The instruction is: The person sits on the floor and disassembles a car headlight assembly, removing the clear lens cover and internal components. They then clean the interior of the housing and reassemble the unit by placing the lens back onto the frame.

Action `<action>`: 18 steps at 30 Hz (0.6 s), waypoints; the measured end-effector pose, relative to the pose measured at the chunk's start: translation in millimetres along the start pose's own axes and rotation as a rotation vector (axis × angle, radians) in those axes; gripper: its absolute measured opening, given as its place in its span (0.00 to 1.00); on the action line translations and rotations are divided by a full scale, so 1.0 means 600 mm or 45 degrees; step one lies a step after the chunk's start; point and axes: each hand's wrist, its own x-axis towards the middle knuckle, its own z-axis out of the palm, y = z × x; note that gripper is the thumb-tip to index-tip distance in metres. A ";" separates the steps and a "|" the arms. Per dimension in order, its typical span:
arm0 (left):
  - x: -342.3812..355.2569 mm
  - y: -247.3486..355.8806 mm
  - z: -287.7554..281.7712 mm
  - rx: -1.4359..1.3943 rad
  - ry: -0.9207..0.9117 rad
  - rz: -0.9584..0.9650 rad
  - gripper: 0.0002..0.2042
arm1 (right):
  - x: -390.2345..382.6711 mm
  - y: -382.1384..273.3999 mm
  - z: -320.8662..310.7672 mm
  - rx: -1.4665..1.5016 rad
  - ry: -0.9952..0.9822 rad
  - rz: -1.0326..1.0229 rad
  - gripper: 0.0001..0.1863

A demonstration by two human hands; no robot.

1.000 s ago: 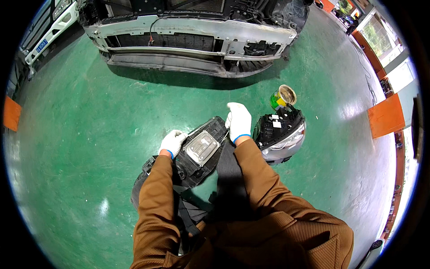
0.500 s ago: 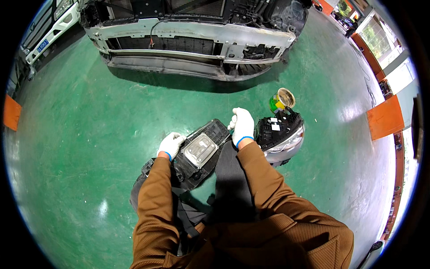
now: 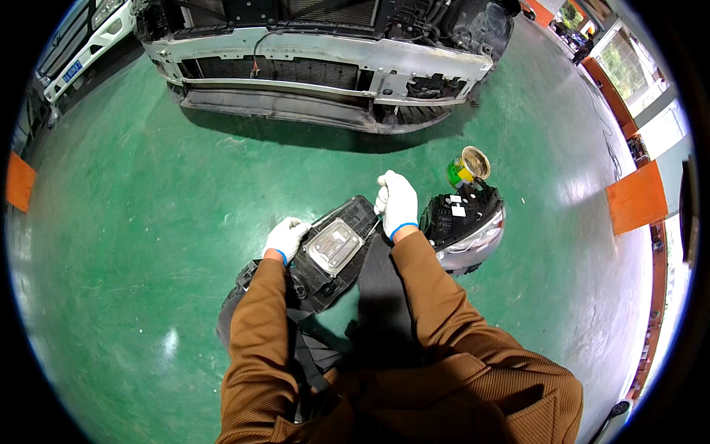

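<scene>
From the head camera, a person in a brown jacket (image 3: pixel 444 311) and white gloves bends over a black housing (image 3: pixel 351 268), which lies between the two hands, just in front of the dark trousers (image 3: pixel 381 285). A silvery rectangular cover (image 3: pixel 334 246) sits on its upper face. The left hand (image 3: pixel 285 238) rests at the housing's left edge, fingers bent; whether its grip is clamped there or merely leaning cannot be told. The right hand (image 3: pixel 396 198) is raised at the opposite edge, its grip closed, fingers curled together around a thin rod (image 3: pixel 374 227). The rod's lower end slants down toward the housing's right side; the rest is hidden in the glove.

Just right of the right forearm, a headlight (image 3: pixel 455 229) lies on the green floor (image 3: pixel 185 222), its black back toward the person's hands and its clear lens facing away to the right. A yellow and green can (image 3: pixel 460 174) stands close behind it. Farther ahead, a car (image 3: pixel 318 74) shows its bare front, a pale metal beam (image 3: pixel 318 46) running across it. A white vehicle (image 3: pixel 111 33) is parked at upper left.
</scene>
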 end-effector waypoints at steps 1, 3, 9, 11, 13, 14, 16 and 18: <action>0.000 -0.003 0.000 -0.010 0.006 0.006 0.16 | 0.007 0.001 -0.018 0.072 -0.219 0.082 0.20; 0.001 -0.004 -0.002 -0.026 0.010 0.007 0.16 | 0.009 -0.030 -0.035 0.204 -0.825 0.264 0.26; 0.001 0.004 0.002 -0.012 -0.005 0.014 0.16 | 0.007 -0.002 -0.011 -0.063 0.218 -0.134 0.19; 0.003 -0.002 0.004 -0.014 0.012 0.014 0.15 | 0.004 0.009 -0.009 0.011 0.435 -0.167 0.18; 0.005 -0.014 -0.001 -0.036 0.017 0.008 0.15 | -0.001 0.009 -0.011 0.028 0.196 -0.102 0.17; 0.007 -0.013 0.000 -0.050 0.011 0.011 0.15 | -0.002 0.005 -0.020 0.034 0.083 -0.077 0.17; 0.005 -0.011 0.005 -0.071 -0.004 0.003 0.14 | 0.007 -0.008 -0.044 0.145 -0.282 0.121 0.17; 0.008 -0.013 0.003 -0.098 -0.012 0.010 0.14 | 0.007 -0.021 -0.054 0.140 -0.714 0.238 0.17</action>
